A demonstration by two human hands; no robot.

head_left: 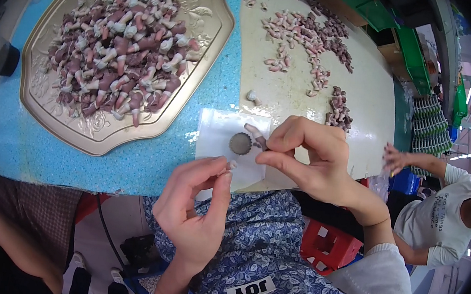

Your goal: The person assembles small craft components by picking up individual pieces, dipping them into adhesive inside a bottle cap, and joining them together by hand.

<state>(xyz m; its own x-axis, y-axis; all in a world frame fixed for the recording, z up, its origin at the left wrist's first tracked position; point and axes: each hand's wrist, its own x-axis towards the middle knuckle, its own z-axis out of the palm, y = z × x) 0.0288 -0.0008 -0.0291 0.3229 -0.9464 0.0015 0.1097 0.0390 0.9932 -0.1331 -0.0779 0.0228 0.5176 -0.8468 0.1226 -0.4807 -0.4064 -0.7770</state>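
Note:
My right hand (317,158) pinches a small purple-and-pale moulded figurine part (256,134) between thumb and fingertips, holding it over a white sheet (214,127). Just beside that part, a round crimped bottle cap (240,143) rests on the sheet; its contents are hard to make out. My left hand (194,209) is closed in a pinch on a tiny whitish piece (232,164), close to the sheet's near edge. The two held pieces are apart. Beyond the sheet, a single whitish part (254,97) lies by itself on the table.
At the left, a large gold embossed tray (196,88) carries a heap of similar parts. More pink and purple parts (304,36) are spread across the far right of the table. A co-worker's hand (396,159) is at the right edge; another person's forearm (13,244) shows lower left.

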